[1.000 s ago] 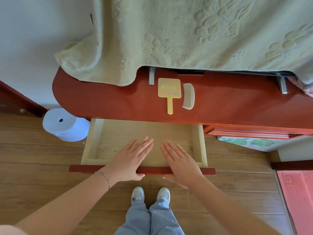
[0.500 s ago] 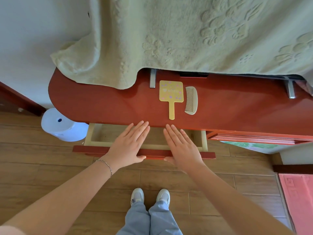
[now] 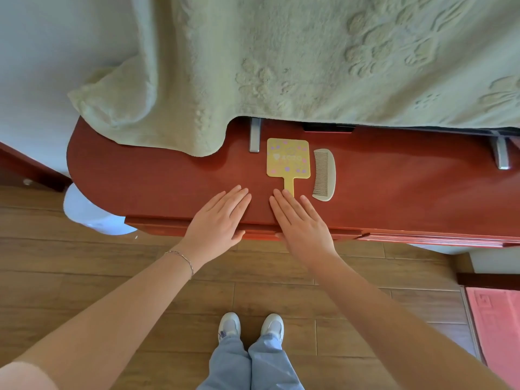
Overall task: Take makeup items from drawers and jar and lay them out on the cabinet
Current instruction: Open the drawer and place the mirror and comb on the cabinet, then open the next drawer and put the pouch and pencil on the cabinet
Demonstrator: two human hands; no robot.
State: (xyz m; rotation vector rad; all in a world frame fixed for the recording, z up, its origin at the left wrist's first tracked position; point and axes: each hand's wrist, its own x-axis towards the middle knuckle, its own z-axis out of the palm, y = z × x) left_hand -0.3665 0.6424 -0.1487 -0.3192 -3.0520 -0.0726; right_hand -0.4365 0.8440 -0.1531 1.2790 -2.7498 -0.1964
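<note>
One mirror (image 3: 288,158), one comb (image 3: 324,174), two flat hands (image 3: 218,220).

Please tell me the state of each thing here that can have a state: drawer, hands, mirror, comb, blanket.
Drawer: pushed in, front at the cabinet edge.
Left hand: flat, fingers straight, at the drawer front.
Right hand: flat, fingers straight, at the drawer front.
Hand mirror: lying flat, decorated side up.
Comb: lying flat beside the mirror, apart from it.
Blanket: draped, covering the cabinet's rear.

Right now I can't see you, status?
Both hands flat: left hand, right hand. Drawer shut. Mirror, comb on cabinet.
</note>
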